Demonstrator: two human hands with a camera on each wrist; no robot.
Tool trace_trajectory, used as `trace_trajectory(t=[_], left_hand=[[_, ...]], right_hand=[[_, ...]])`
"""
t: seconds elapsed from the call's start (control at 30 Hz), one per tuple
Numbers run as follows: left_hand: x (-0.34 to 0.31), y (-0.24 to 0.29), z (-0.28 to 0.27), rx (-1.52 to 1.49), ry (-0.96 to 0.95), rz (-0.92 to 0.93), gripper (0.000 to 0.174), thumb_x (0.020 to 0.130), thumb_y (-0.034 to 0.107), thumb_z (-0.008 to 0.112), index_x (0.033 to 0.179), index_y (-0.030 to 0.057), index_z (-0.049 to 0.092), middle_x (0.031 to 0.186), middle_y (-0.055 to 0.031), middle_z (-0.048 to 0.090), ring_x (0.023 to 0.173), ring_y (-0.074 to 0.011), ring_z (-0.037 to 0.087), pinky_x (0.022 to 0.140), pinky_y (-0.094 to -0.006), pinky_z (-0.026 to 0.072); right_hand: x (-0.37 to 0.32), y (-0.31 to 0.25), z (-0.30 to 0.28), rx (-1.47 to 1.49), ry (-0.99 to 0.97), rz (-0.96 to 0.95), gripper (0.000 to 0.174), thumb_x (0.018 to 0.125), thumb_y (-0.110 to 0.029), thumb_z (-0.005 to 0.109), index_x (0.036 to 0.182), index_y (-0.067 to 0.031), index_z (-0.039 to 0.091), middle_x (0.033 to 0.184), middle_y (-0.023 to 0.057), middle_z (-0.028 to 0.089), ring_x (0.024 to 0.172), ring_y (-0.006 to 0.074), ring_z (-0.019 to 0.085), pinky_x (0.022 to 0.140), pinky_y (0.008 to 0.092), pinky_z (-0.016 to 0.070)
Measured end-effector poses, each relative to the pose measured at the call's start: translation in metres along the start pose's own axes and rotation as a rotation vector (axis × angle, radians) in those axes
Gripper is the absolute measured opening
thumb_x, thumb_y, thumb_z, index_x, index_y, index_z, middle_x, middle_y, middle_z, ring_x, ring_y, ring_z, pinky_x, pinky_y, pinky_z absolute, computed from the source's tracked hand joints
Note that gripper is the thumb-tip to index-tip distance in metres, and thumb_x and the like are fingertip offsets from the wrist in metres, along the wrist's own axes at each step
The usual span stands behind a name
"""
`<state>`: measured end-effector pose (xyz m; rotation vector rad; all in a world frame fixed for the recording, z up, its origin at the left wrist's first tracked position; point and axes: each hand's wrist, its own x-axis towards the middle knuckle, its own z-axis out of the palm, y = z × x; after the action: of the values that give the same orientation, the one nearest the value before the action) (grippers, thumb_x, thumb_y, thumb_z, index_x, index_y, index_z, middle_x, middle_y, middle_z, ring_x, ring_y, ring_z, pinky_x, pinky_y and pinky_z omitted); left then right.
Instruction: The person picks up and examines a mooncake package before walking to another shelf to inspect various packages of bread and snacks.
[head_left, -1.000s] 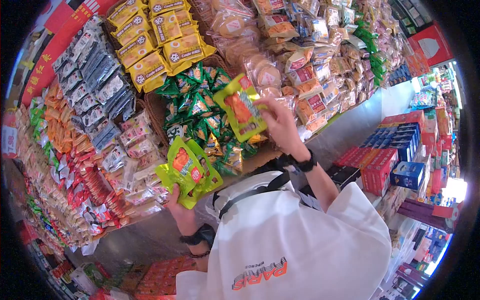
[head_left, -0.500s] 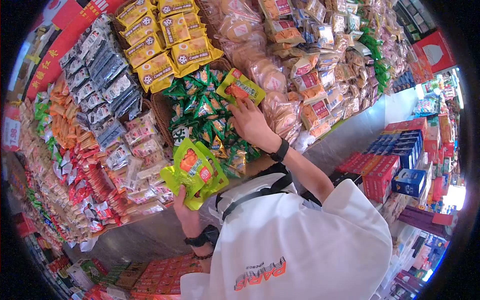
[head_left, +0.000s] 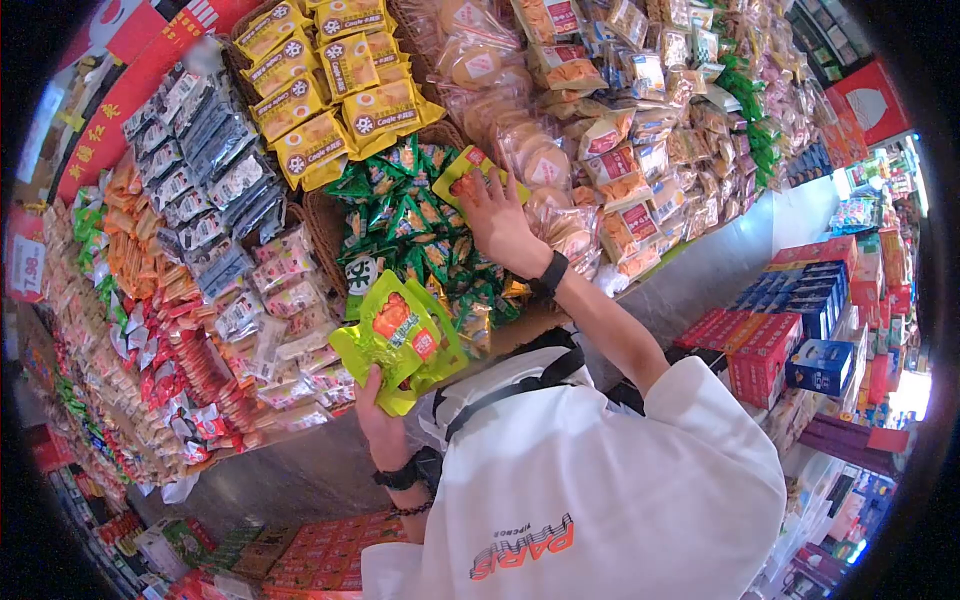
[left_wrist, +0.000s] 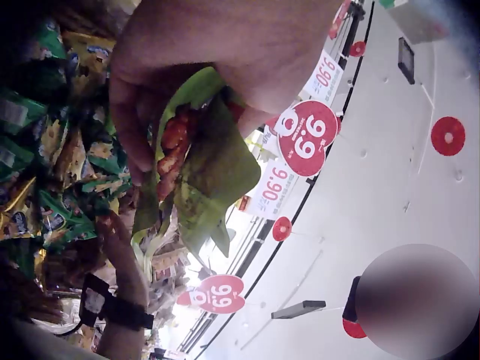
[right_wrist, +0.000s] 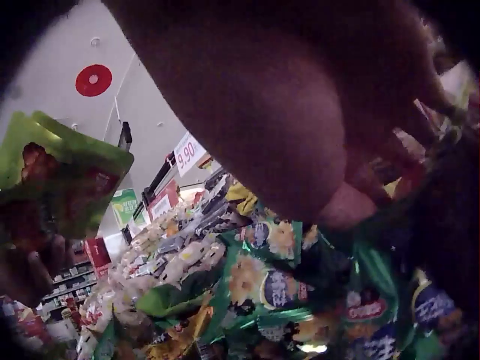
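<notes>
My left hand (head_left: pixel 380 420) grips lime-green snack pouches (head_left: pixel 400 335) at their lower edge, with a picture of reddish food on the front one. More than one pouch overlaps in that grip. In the left wrist view the held pouch (left_wrist: pixel 202 165) bends below the palm. My right hand (head_left: pixel 503 230) lies palm down, fingers extended over another lime-green pouch (head_left: pixel 453 180). That pouch rests at the back of a heap of small green snack packets (head_left: pixel 405 215), beside clear-wrapped round biscuits. The right wrist view shows the right hand (right_wrist: pixel 300 135) dark and close over the packets.
Yellow packs (head_left: pixel 310 140) fill a basket behind the green packets. Dark packs (head_left: pixel 190 185) and pink-white wrapped sweets (head_left: pixel 285 265) lie to the left. Round biscuits (head_left: pixel 545 160) and other bagged snacks lie right. Boxes (head_left: pixel 765 345) are stacked on the far right.
My right hand carried its pouch away from me, onto the back of the green packets, and its fingers have spread over it. My left hand keeps its pouches, shifted slightly right.
</notes>
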<state>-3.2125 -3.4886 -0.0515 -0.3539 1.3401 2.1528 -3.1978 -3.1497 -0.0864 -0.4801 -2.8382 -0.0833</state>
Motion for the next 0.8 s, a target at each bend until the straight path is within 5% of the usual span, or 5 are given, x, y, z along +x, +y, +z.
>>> trace_trajectory(t=[0.13, 0.3, 0.5, 0.63, 0.8], left_hand=[[-0.005, 0.002, 0.002, 0.138, -0.051, 0.037, 0.038, 0.104, 0.016, 0.059, 0.137, -0.001, 0.048, 0.127, -0.0114, 0.06, 0.115, -0.0221, 0.064, 0.096, -0.036, 0.0542], [-0.008, 0.001, -0.001, 0.2, -0.049, 0.069, 0.04, 0.106, 0.02, 0.055, 0.138, -0.0045, 0.051, 0.129, -0.0144, 0.064, 0.113, -0.0265, 0.067, 0.096, -0.0409, 0.057], [-0.007, 0.0, 0.004, 0.07, -0.042, 0.027, 0.04, 0.108, 0.022, 0.053, 0.137, -0.0054, 0.051, 0.129, -0.014, 0.063, 0.114, -0.0231, 0.066, 0.096, -0.037, 0.0567], [-0.007, -0.003, -0.007, 0.402, -0.104, 0.152, 0.043, 0.107, 0.022, 0.056, 0.139, -0.0041, 0.049, 0.128, -0.0132, 0.064, 0.114, -0.0232, 0.066, 0.095, -0.0361, 0.0562], [-0.006, 0.007, 0.013, 0.344, -0.134, 0.147, 0.042, 0.105, 0.019, 0.06, 0.138, -0.0035, 0.049, 0.13, -0.012, 0.058, 0.119, -0.0209, 0.06, 0.1, -0.0342, 0.051]], right_hand=[[0.003, -0.012, 0.013, -0.033, -0.051, 0.038, 0.064, 0.081, -0.012, 0.063, 0.142, 0.0024, 0.049, 0.146, 0.0292, 0.044, 0.135, 0.0527, 0.042, 0.114, 0.0609, 0.0324], [-0.002, -0.016, 0.014, 0.13, -0.036, 0.074, 0.06, 0.089, -0.014, 0.057, 0.145, 0.004, 0.046, 0.146, 0.0308, 0.042, 0.137, 0.0556, 0.038, 0.114, 0.0632, 0.0323], [-0.003, -0.022, 0.039, 0.344, -0.076, 0.196, 0.076, 0.083, -0.006, 0.059, 0.154, -0.0004, 0.033, 0.155, 0.0329, 0.029, 0.138, 0.0597, 0.033, 0.113, 0.0667, 0.0343], [-0.003, -0.021, 0.032, 0.289, -0.078, 0.183, 0.073, 0.083, -0.002, 0.058, 0.151, 0.0012, 0.033, 0.156, 0.0341, 0.027, 0.137, 0.06, 0.035, 0.112, 0.0629, 0.0376], [0.004, -0.017, 0.019, 0.265, -0.11, 0.176, 0.062, 0.085, 0.0, 0.056, 0.145, 0.002, 0.042, 0.151, 0.0343, 0.036, 0.137, 0.0562, 0.038, 0.112, 0.0559, 0.0408]])
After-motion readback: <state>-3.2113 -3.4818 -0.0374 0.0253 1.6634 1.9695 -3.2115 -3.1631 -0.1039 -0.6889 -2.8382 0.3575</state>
